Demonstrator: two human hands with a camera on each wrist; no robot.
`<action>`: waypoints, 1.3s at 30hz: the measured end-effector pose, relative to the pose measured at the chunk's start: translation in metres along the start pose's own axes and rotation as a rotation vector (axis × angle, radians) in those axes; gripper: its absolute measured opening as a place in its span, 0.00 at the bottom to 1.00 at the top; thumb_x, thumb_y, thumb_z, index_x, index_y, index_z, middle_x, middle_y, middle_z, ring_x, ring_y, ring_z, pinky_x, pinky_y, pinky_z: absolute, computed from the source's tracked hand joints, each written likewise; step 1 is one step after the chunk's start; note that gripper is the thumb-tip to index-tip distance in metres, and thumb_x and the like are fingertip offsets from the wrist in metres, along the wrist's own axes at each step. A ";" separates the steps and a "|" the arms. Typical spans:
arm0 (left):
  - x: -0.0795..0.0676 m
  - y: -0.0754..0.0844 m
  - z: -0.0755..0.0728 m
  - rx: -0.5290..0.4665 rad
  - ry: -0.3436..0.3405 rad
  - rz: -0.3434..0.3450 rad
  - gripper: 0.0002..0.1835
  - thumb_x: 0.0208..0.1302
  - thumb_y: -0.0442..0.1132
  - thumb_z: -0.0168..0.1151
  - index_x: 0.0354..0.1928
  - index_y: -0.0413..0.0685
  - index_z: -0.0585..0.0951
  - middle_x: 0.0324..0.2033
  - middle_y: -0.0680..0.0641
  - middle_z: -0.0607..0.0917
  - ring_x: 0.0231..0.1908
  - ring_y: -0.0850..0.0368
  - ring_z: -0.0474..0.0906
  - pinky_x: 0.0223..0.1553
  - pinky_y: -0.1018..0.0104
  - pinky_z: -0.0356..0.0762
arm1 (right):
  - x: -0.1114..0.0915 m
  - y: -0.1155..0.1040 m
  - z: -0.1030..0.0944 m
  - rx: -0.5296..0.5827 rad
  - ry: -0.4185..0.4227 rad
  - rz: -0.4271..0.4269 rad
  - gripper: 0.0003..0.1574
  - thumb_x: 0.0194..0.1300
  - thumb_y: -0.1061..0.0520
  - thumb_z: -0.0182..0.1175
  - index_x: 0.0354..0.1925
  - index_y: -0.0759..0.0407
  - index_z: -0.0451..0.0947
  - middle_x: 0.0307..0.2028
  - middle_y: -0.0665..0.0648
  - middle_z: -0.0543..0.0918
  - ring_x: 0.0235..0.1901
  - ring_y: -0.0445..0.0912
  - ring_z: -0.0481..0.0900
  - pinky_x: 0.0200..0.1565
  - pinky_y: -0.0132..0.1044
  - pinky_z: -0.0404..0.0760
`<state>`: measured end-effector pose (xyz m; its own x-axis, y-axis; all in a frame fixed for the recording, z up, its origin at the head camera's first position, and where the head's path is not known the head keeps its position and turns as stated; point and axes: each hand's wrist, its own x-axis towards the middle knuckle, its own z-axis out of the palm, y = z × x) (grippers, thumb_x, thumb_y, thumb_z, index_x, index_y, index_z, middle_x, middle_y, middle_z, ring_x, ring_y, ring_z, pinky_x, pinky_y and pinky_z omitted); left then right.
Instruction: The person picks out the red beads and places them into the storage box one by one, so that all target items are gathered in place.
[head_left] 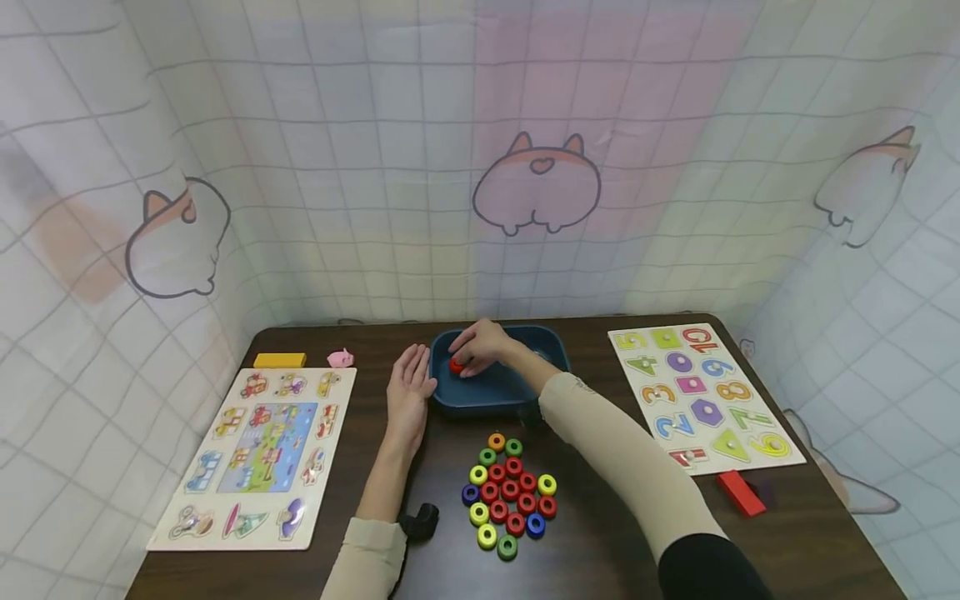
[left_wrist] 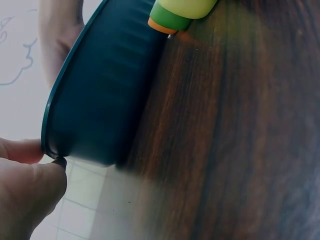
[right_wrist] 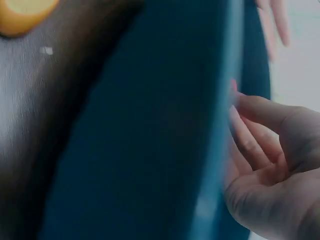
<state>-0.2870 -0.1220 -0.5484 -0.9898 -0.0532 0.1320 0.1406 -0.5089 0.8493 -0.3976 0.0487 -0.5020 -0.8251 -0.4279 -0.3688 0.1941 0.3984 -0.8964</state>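
Note:
A dark blue basin [head_left: 480, 410] stands toward the back of the table. My right hand [head_left: 482, 348] reaches into it, its fingertips on a small red ring [head_left: 456, 366] near the left inner side. In the right wrist view the right hand's [right_wrist: 270, 145] fingers are bent toward the thumb behind the basin's rim, which hides the ring. Alongside the basin's left wall lies my left hand [head_left: 408, 392], fingers extended, thumb toward the rim. The left wrist view has its thumb [left_wrist: 42, 185] and a finger right at the rim's corner.
Red, yellow, green, blue and orange rings [head_left: 510, 490] lie grouped before the basin. A picture puzzle board [head_left: 326, 467], yellow block [head_left: 280, 360] and pink pig [head_left: 341, 358] are at left. To the right are a number puzzle board [head_left: 637, 400] and red block [head_left: 741, 493].

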 end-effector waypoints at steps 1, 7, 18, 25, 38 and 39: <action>0.000 0.000 0.000 -0.008 -0.004 -0.001 0.38 0.63 0.12 0.42 0.74 0.40 0.52 0.73 0.41 0.57 0.73 0.52 0.53 0.73 0.57 0.49 | 0.002 0.003 0.004 -0.012 0.012 -0.007 0.21 0.59 0.69 0.65 0.53 0.67 0.81 0.39 0.69 0.85 0.34 0.60 0.87 0.42 0.52 0.85; 0.000 0.003 -0.001 -0.020 0.002 -0.013 0.38 0.63 0.13 0.43 0.74 0.40 0.52 0.73 0.43 0.57 0.74 0.53 0.53 0.72 0.59 0.50 | 0.002 0.007 0.016 -0.066 0.073 -0.065 0.20 0.60 0.66 0.66 0.52 0.64 0.82 0.38 0.64 0.87 0.31 0.56 0.88 0.36 0.47 0.87; 0.009 0.007 0.001 -0.027 0.007 0.017 0.38 0.61 0.12 0.44 0.72 0.42 0.56 0.71 0.44 0.62 0.72 0.53 0.57 0.71 0.63 0.55 | -0.092 -0.028 -0.008 -0.167 -0.033 -0.269 0.19 0.64 0.59 0.65 0.54 0.60 0.81 0.42 0.62 0.87 0.36 0.57 0.87 0.42 0.53 0.85; 0.012 0.007 0.007 -0.039 0.020 0.015 0.39 0.59 0.10 0.43 0.71 0.44 0.58 0.70 0.44 0.62 0.72 0.51 0.57 0.70 0.65 0.57 | -0.151 0.011 -0.007 -0.182 -0.186 -0.239 0.16 0.63 0.60 0.65 0.50 0.59 0.83 0.41 0.63 0.87 0.34 0.61 0.87 0.37 0.56 0.85; 0.002 0.003 0.002 -0.045 0.025 0.003 0.39 0.59 0.10 0.43 0.72 0.43 0.55 0.72 0.39 0.59 0.73 0.49 0.55 0.72 0.62 0.53 | -0.170 0.071 0.014 -0.435 -0.156 -0.225 0.16 0.56 0.64 0.69 0.44 0.50 0.87 0.35 0.49 0.89 0.26 0.47 0.87 0.28 0.40 0.86; 0.002 0.002 0.001 -0.044 0.031 0.002 0.39 0.59 0.10 0.43 0.72 0.43 0.55 0.71 0.39 0.59 0.73 0.49 0.56 0.72 0.62 0.54 | -0.170 0.073 0.016 -0.429 -0.158 -0.221 0.16 0.56 0.65 0.69 0.43 0.50 0.88 0.34 0.48 0.89 0.26 0.47 0.87 0.28 0.40 0.86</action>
<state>-0.2881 -0.1223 -0.5456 -0.9899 -0.0800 0.1173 0.1420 -0.5460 0.8256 -0.2346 0.1377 -0.5082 -0.7251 -0.6439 -0.2444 -0.2389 0.5680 -0.7876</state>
